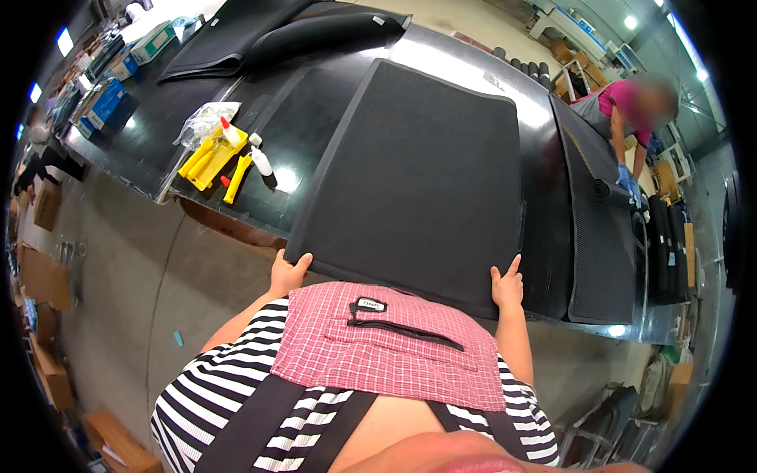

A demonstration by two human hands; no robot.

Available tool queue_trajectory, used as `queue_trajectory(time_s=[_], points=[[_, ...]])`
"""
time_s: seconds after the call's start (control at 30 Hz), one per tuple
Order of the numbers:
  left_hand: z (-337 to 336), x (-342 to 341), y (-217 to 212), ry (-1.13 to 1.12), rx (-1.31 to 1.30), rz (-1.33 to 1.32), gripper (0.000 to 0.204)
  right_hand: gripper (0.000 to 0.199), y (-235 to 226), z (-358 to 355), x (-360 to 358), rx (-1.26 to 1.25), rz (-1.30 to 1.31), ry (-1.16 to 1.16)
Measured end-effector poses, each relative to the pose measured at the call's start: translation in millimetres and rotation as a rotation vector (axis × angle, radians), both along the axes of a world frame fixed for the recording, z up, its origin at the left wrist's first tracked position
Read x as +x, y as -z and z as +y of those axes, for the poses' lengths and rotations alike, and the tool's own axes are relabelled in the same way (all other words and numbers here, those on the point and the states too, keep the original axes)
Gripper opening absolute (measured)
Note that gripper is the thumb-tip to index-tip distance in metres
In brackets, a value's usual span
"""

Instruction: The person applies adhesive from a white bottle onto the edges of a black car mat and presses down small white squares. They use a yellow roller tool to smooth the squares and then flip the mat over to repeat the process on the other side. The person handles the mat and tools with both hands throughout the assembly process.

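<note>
Here, 1 black floor mat [426,181], lg, lying flat on glossy dark surface [158,142], near edge overhanging toward the person. 2 hands: left hand [289,273] gripping mat's near-left corner, fingers curled under; right hand [507,285] pinching near-right corner, thumb on top. Approx. 2 more dark mats [260,35] lying at far end; 1 ribbed mat [599,229] sitting just right of the held one. 2 yellow tools [213,154] and 1 small white bottle [261,162] resting left of mat, w/ clear plastic bag [206,120] beside. A co-worker's blue-gloved hand [628,183] leaning on far right.
</note>
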State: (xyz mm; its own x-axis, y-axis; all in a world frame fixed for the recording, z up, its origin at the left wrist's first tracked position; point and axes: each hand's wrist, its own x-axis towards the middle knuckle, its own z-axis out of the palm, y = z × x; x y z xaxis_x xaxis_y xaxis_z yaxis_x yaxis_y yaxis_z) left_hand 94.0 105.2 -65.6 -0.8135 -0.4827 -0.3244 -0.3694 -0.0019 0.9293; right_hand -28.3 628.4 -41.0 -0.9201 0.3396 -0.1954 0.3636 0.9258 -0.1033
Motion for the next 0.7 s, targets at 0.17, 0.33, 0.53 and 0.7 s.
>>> queue_trajectory(time_s=[0.17, 0.33, 0.53, 0.7], points=[[7, -3, -11, -0.02, -0.011, -0.121, 0.031, 0.095, -3, 3, 4, -0.069, 0.038, -0.005], [-6, -34, -23, 0.008, -0.387, 0.275, 0.035, 0.093, 7, -10, -4, -0.175, 0.218, -0.037], [-20, -53, -58, 0.091, -0.379, 0.112, 0.04, 0.091, -5, -25, -17, -0.272, 0.235, -0.034], [-20, -34, -27, -0.006, -0.363, 0.243, 0.038, 0.089, -1, -36, 4, -0.22, 0.207, 0.018]])
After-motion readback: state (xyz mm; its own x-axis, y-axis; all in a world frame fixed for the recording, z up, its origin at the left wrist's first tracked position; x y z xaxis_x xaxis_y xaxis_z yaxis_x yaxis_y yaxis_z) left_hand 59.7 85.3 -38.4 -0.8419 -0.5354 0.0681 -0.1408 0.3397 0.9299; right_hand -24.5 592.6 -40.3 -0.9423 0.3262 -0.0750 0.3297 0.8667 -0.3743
